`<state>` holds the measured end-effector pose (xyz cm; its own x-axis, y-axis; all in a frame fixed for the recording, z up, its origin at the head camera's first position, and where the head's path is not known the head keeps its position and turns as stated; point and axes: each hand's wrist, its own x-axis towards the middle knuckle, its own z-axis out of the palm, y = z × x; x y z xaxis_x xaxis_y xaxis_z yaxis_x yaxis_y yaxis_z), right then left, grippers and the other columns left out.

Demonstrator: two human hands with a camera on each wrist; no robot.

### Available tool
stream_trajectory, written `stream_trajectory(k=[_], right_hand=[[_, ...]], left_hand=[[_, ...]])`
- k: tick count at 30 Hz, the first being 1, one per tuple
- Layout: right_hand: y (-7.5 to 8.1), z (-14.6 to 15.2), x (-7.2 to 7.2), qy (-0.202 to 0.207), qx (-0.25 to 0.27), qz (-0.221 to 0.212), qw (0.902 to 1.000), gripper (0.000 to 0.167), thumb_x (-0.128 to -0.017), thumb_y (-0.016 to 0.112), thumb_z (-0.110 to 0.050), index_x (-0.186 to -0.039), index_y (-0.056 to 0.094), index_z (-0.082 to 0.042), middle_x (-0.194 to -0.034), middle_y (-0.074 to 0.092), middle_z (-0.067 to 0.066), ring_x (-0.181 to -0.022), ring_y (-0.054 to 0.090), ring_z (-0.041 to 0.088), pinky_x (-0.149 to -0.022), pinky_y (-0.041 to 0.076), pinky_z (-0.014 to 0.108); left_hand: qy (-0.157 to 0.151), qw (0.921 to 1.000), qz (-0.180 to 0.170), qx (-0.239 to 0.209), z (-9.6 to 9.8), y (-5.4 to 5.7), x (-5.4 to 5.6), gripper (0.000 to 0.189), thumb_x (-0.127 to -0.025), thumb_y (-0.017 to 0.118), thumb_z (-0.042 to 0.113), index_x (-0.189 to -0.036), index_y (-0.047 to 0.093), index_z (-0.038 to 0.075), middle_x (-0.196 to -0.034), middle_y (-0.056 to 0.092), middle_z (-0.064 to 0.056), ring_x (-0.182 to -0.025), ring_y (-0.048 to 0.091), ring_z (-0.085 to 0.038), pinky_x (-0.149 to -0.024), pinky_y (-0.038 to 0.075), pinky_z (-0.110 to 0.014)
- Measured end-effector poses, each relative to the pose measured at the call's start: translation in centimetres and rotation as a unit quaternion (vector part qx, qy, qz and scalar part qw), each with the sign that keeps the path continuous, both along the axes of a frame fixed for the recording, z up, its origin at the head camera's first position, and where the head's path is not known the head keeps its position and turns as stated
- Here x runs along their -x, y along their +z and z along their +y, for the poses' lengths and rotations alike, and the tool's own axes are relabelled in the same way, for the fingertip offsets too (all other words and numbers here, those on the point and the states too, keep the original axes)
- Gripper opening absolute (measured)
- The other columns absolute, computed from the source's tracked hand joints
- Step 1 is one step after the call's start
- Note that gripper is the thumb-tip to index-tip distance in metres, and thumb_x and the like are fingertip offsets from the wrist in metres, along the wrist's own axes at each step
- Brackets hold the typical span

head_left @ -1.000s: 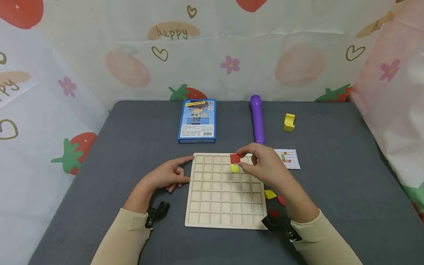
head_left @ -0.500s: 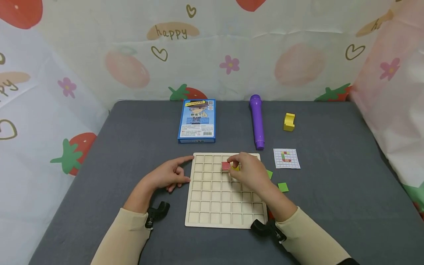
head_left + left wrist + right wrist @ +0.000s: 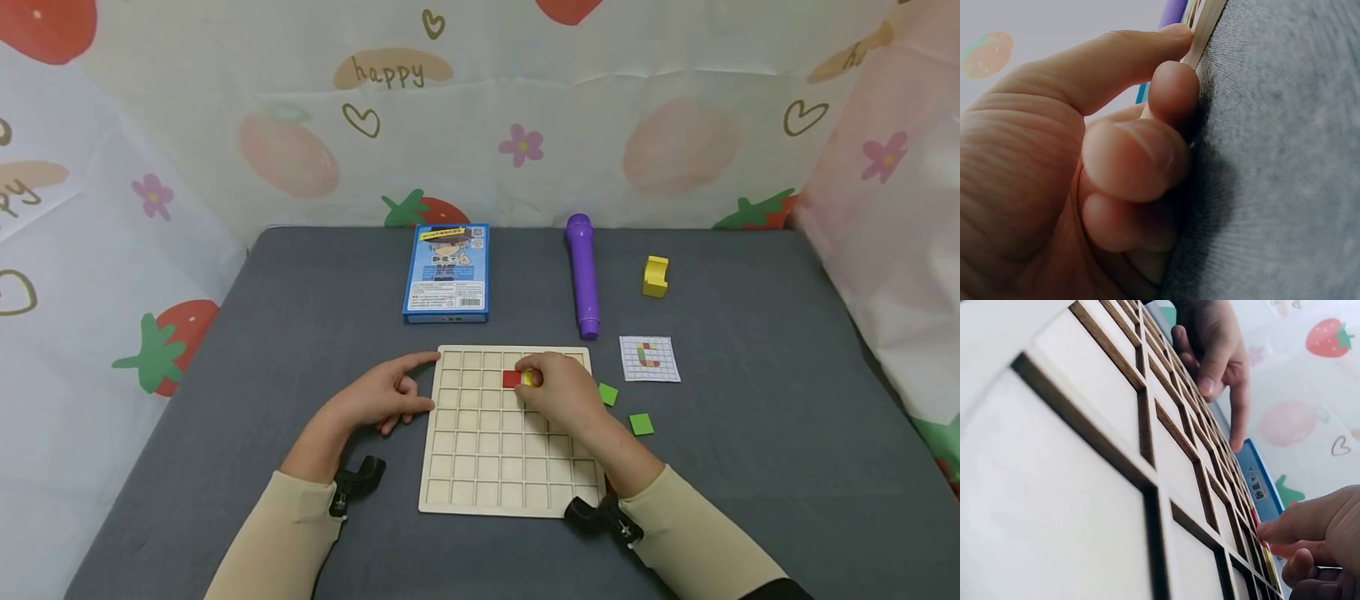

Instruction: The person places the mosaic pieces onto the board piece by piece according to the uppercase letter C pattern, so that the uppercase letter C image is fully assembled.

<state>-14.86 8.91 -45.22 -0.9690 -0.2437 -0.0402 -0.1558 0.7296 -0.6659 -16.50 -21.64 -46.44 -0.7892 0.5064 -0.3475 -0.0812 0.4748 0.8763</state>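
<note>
A pale wooden grid board (image 3: 480,467) lies on the grey table. In one of its upper cells sits a red square tile (image 3: 512,379); a yellow tile (image 3: 528,378) lies right beside it, partly covered by my fingers. My right hand (image 3: 558,390) pinches the red tile at its right edge between thumb and index finger. My left hand (image 3: 382,393) rests at the board's left side, index finger and thumb stretched against the edge, the other fingers folded under, as the left wrist view (image 3: 1116,144) also shows.
Two green tiles (image 3: 641,425) lie right of the board, and a bit of red shows beside my right wrist. A pattern card (image 3: 649,359) lies further up. Behind stand a blue box (image 3: 447,275), a purple toy microphone (image 3: 582,275) and a yellow block (image 3: 655,277).
My right hand has brought the red tile from above the yellow tile down and left into the neighbouring cell, where it now lies flat. My left hand has barely moved.
</note>
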Motion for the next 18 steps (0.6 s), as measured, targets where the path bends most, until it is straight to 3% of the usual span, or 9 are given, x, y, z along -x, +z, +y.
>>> stream_trajectory(k=[7, 18], right_hand=[[1.0, 0.7, -0.1, 0.006, 0.012, 0.016, 0.9998, 0.03, -0.089, 0.076, -0.017, -0.118, 0.076, -0.008, -0.072, 0.055, -0.002, -0.061, 0.047, 0.015, -0.057, 0.037, 0.031], [3.8, 3.8, -0.1, -0.023, 0.064, -0.007, 0.9977, 0.032, -0.094, 0.076, -0.019, -0.122, 0.073, -0.006, -0.078, 0.052, 0.002, -0.054, 0.035, 0.016, -0.052, 0.03, 0.031]], left_hand=[[0.013, 0.9999, 0.008, 0.008, 0.2, -0.1, -0.2, 0.077, -0.096, 0.075, 0.018, -0.161, 0.033, 0.022, -0.06, 0.057, -0.009, -0.036, 0.045, -0.018, -0.04, 0.043, -0.033], [0.017, 0.9998, 0.007, 0.012, 0.3, -0.1, -0.1, 0.076, -0.096, 0.076, 0.02, -0.16, 0.035, 0.023, -0.061, 0.058, -0.01, -0.036, 0.045, -0.018, -0.039, 0.043, -0.034]])
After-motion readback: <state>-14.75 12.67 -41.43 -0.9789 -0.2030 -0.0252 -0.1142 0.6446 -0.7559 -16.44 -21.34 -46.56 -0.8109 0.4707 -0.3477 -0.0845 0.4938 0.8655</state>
